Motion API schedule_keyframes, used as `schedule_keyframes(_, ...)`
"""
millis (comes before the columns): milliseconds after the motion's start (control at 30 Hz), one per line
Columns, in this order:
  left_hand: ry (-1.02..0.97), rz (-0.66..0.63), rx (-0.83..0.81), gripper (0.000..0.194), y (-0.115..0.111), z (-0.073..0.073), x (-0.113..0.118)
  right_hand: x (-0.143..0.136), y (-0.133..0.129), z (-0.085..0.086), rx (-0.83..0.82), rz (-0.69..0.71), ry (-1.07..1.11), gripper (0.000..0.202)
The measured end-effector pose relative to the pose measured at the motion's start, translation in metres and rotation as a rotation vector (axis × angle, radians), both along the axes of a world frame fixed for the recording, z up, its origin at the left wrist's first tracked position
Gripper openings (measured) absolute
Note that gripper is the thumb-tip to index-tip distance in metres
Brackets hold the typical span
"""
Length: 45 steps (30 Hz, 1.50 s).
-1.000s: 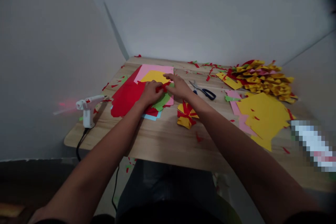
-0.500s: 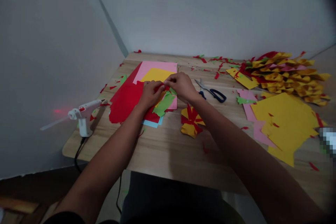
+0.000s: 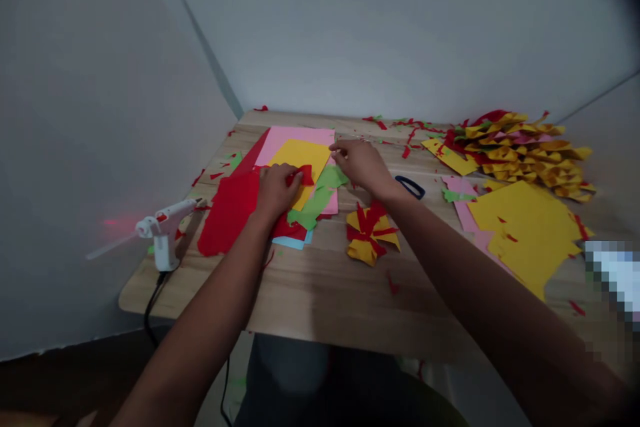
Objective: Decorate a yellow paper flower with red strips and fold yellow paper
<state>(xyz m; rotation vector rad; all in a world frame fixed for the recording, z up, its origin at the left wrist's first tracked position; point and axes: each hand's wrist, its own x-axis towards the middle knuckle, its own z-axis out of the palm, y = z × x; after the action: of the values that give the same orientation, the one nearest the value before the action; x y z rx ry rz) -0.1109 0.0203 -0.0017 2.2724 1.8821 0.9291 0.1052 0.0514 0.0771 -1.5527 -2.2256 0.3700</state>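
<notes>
white glue gun stands at far l. of the wooden surface, nozzle pointing r., dark cord hanging off the edge. next, big red sheet, partly under the l. hand. that one's curled nearly closed, thumb & fingers pinching a red bit over the paper stack; can't tell if it's part of the red sheet. in the stack: pink sheet at back, yellow sheet on top of it, blue paper poking out at front, torn green strip along r. side. r. hand is just off the stack's r. edge, fingers bent, tips close tog.; can't tell if anything's btwn them. yellow-&-red paper flower lies below it, nr the forearm. then dark scissors handle, rest hidden. further r.: pink strips, yellow offcuts, big folded yellow bundle behind, pixelated item at far r.
</notes>
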Motion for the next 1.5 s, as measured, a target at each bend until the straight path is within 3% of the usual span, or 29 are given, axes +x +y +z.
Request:
schedule_keyframes(67, 0.021, 0.072, 0.035, 0.035, -0.006, 0.006, 0.0, 0.025, -0.003, 0.002, -0.052, -0.06, -0.115, 0.033)
schedule_keyframes(167, 0.011, 0.061, 0.145, 0.053, -0.018, 0.025, 0.015, 0.073, -0.016, -0.004, -0.06, -0.147, -0.284, 0.035)
schedule_keyframes(233, 0.002, -0.015, 0.146, 0.041, -0.02, 0.038, 0.033, 0.101, -0.027, -0.014, -0.068, -0.259, -0.417, 0.042)
schedule_keyframes(333, 0.102, -0.203, -0.057, 0.024, -0.006, 0.046, 0.064, 0.122, -0.037, -0.033, -0.148, -0.342, -0.492, 0.051)
schedule_keyframes(433, 0.274, -0.202, -0.199, 0.033, 0.017, 0.036, 0.084, 0.12, -0.037, -0.046, -0.079, -0.39, -0.426, 0.05)
schedule_keyframes(533, 0.338, -0.168, -0.193, 0.044, 0.028, 0.02, 0.085, 0.109, -0.032, -0.051, 0.026, -0.407, -0.358, 0.053)
schedule_keyframes(667, 0.238, -0.16, -0.153, 0.042, 0.03, 0.008, 0.074, 0.092, -0.025, -0.049, -0.082, -0.399, -0.37, 0.073)
schedule_keyframes(767, 0.246, -0.137, -0.156, 0.041, 0.032, 0.007, 0.072, 0.083, -0.015, -0.046, -0.167, -0.418, -0.413, 0.067)
schedule_keyframes(867, 0.234, -0.129, -0.163, 0.025, 0.034, 0.006, 0.073, 0.084, -0.005, -0.042, -0.221, -0.364, -0.4, 0.06)
schedule_keyframes(967, 0.101, -0.144, -0.145, 0.011, 0.036, 0.005, 0.072, 0.098, -0.003, -0.04, -0.245, -0.324, -0.328, 0.067)
schedule_keyframes(1033, -0.089, -0.166, -0.109, 0.009, 0.038, 0.002, 0.071, 0.11, -0.006, -0.042, -0.242, -0.332, -0.26, 0.072)
schedule_keyframes(1200, -0.607, -0.219, -0.051, 0.006, 0.041, -0.005, 0.072, 0.131, -0.018, -0.064, -0.087, -0.25, 0.032, 0.069)
schedule_keyframes(1333, -0.686, -0.268, -0.031, 0.014, 0.037, -0.008, 0.077, 0.135, -0.02, -0.077, 0.08, -0.176, 0.252, 0.061)
schedule_keyframes(1500, -0.839, -0.314, -0.094, 0.039, 0.032, -0.006, 0.084, 0.125, -0.024, -0.073, 0.068, -0.307, 0.469, 0.063)
